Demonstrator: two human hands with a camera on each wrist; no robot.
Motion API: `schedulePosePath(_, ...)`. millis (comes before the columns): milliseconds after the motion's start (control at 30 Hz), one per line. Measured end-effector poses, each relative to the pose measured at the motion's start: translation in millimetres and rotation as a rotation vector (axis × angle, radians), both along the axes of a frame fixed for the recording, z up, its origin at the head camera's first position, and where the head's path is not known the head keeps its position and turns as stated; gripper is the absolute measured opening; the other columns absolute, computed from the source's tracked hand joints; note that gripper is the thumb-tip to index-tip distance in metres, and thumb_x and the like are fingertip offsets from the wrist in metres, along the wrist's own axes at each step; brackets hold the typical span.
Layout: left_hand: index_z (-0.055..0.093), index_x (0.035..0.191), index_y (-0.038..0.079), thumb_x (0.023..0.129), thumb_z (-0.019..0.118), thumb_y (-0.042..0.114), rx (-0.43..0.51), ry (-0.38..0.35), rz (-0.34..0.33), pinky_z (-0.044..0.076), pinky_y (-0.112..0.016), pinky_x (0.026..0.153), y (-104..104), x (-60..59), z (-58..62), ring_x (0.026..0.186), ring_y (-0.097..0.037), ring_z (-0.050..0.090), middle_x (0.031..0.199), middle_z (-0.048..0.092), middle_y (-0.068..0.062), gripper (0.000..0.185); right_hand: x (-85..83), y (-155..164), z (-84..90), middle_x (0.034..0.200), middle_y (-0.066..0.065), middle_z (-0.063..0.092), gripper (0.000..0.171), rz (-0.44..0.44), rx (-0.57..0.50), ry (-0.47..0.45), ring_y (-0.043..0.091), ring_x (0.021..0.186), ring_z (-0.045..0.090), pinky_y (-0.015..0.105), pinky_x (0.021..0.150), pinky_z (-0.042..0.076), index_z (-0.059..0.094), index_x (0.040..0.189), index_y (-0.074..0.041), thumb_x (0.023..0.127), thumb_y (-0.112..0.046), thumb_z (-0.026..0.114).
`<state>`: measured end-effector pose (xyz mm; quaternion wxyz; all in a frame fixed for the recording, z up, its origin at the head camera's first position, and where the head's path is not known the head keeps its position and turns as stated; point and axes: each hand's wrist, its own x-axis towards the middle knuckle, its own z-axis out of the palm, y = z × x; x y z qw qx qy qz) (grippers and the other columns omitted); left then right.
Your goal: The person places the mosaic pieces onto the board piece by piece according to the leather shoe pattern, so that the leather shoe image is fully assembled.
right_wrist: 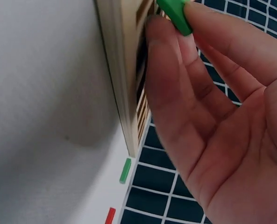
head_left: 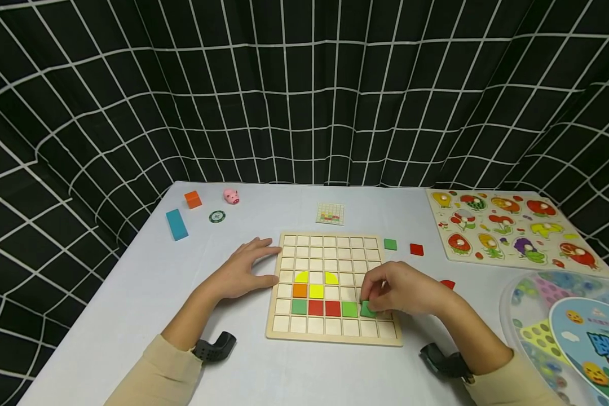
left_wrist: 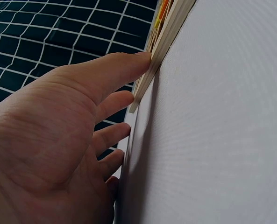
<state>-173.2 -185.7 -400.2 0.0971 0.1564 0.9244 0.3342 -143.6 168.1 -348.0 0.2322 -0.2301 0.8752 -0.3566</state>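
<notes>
A wooden grid board (head_left: 330,337) lies on the white table, holding coloured tiles. Its lower rows carry a green tile (head_left: 299,307), two red tiles (head_left: 316,308), another green tile (head_left: 349,309), an orange tile (head_left: 300,290), a yellow square (head_left: 316,291) and two yellow quarter-round tiles (head_left: 301,277). My right hand (head_left: 403,287) pinches a green square tile (right_wrist: 178,16) between thumb and fingers, over the board's right side beside the row of green and red. My left hand (head_left: 241,273) has its fingers spread, with the thumb touching the board's left edge in the left wrist view.
Beyond the board lies a small pattern card (head_left: 330,213). To its right are a loose green tile (head_left: 390,244), a red square (head_left: 416,249), a red piece (head_left: 448,283), a fruit puzzle (head_left: 517,228) and a round game box (head_left: 525,332). Far left sit a blue block (head_left: 176,224) and a pink pig (head_left: 231,196).
</notes>
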Motion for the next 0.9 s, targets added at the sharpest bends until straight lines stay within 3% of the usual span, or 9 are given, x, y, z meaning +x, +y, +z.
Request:
schedulePosePath(367,0.056,0.150,0.022,0.089,0.077,0.036,-0.004,0.002,0.001,0.015,-0.068,0.125,-1.3,0.9,-0.2,0.160,-0.039,0.016,0.167,0.036,-0.010,0.066,2.5,-4.7,-4.2,0.081,-0.007,0.066,0.015,0.020,0.044,0.111,0.013,0.079,0.057,0.022,0.066,0.050,0.076,0.082,-0.018,0.084,-0.004,0.081)
schedulePosePath(700,0.056,0.150,0.022,0.089,0.077,0.035,-0.004,0.000,-0.003,0.015,-0.067,0.126,0.5,0.7,0.9,0.160,-0.039,0.016,0.167,0.036,-0.009,0.066,1.5,-1.8,-4.8,0.071,-0.008,0.065,0.017,0.033,0.036,0.102,0.010,0.070,0.057,0.022,0.061,0.049,0.073,0.077,-0.017,0.081,-0.003,0.083)
schedulePosePath(900,0.057,0.149,0.023,0.088,0.077,0.034,0.008,0.002,-0.006,0.018,-0.068,0.125,0.2,0.3,1.1,0.160,-0.038,0.017,0.167,0.037,-0.009,0.065,-6.0,4.0,0.9,0.077,-0.005,0.067,0.010,-0.003,0.052,0.078,0.015,0.075,0.059,0.023,0.064,0.051,0.075,0.085,-0.015,0.085,-0.007,0.081)
